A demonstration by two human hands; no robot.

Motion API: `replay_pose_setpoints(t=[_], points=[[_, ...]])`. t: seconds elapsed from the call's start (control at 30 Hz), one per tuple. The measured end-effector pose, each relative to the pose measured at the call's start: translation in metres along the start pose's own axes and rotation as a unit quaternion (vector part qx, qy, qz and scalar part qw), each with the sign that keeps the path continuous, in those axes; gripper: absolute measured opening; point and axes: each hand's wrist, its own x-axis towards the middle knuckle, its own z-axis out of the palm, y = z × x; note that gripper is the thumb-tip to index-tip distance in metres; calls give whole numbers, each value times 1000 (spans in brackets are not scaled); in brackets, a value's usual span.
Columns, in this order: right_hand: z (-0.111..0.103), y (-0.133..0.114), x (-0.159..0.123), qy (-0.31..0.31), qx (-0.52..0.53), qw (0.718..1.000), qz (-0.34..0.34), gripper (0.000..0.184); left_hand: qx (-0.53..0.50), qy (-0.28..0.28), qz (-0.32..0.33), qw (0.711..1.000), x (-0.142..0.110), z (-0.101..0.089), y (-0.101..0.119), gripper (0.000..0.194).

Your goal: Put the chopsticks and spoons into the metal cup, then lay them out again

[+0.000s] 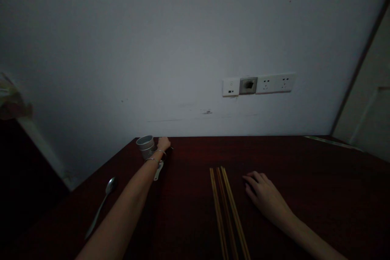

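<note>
My left hand (163,144) is stretched far out to the back of the dark red table (304,178), its fingers curled right beside a small grey cup (146,146) that stands upright; whether it grips anything is hidden. A bracelet is on that wrist, and a small white object (158,170) lies under the forearm. My right hand (262,192) rests flat on the table, fingers spread, holding nothing. Just left of it lie three long wooden chopsticks (227,211), side by side, running toward me.
A metal spoon (102,205) lies near the table's left edge. A white wall stands directly behind the table, with a row of sockets (258,84). The scene is dim. A pale door or panel (368,101) is at the right.
</note>
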Motion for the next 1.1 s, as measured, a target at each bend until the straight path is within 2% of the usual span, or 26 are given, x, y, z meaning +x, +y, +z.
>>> replay_pose_setpoints(t=[0.1,0.3,0.43,0.6,0.77,0.87,0.97,1.1], points=[[-2,-1,1,-11,-1,1000,1,30,47,30,-6,998,-1,-2,11,28],[-9,-5,3,-19,9,1000,14,30,56,67,79,993,-20,-8,56,32],[-13,-8,4,-41,3,999,24,31,32,82,161,983,-54,-8,93,25],[-18,-11,4,-56,-1,998,35,32,-47,78,230,969,-113,0,125,24],[-21,-14,4,-61,7,997,44,30,-134,58,255,956,-169,13,138,24],[-21,-12,4,-61,21,997,49,28,-160,52,268,949,-193,18,143,23],[-29,-13,5,-44,69,995,49,27,-172,42,279,944,-207,20,147,22],[-57,-29,15,1,209,976,56,23,-191,30,279,941,-212,22,152,23]])
